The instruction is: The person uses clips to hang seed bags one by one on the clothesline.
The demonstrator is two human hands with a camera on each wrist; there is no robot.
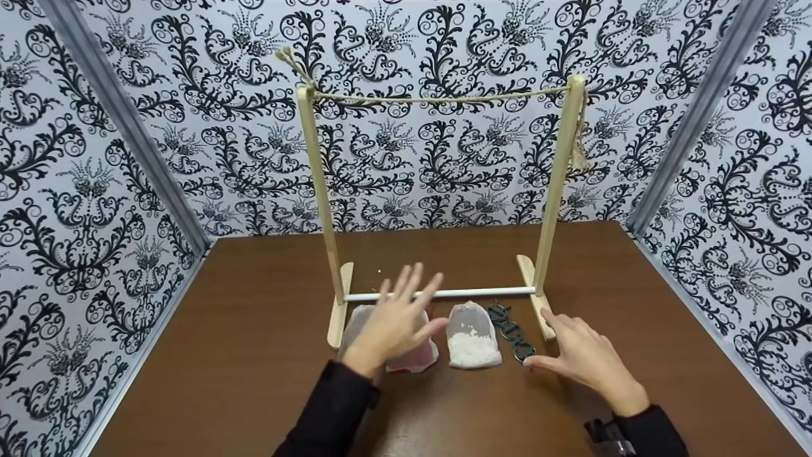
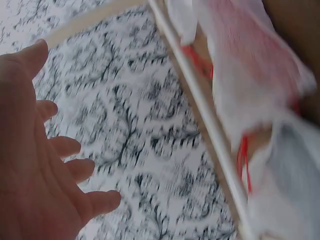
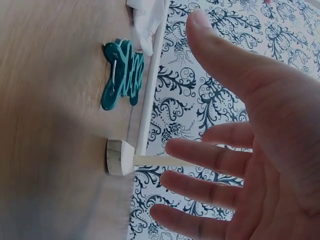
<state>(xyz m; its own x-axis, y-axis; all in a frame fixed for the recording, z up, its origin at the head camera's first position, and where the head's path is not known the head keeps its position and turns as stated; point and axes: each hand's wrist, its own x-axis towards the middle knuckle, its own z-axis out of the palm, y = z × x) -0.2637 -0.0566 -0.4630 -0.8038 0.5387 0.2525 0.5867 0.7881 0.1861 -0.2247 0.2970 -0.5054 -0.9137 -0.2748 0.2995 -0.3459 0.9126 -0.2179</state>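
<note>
My left hand (image 1: 399,324) is spread with straight fingers above a sheer pouch with pink contents (image 1: 412,362), partly covering it and a greyish pouch (image 1: 356,318) beside it. To their right lies a sheer pouch of white grains (image 1: 474,349). My right hand (image 1: 583,355) hovers over the table, fingers extended and holding nothing. Its thumb is near a row of dark green clips (image 1: 510,331), which look like clothespin-type clips in the right wrist view (image 3: 124,75). Red strings (image 2: 244,155) show by the pouches in the left wrist view.
A wooden stand (image 1: 558,190) rises behind the pouches, with a rope (image 1: 438,99) tied between its post tops and a white rod (image 1: 469,292) low between its feet. Patterned walls (image 1: 406,171) enclose the brown table (image 1: 254,355) at the back and sides.
</note>
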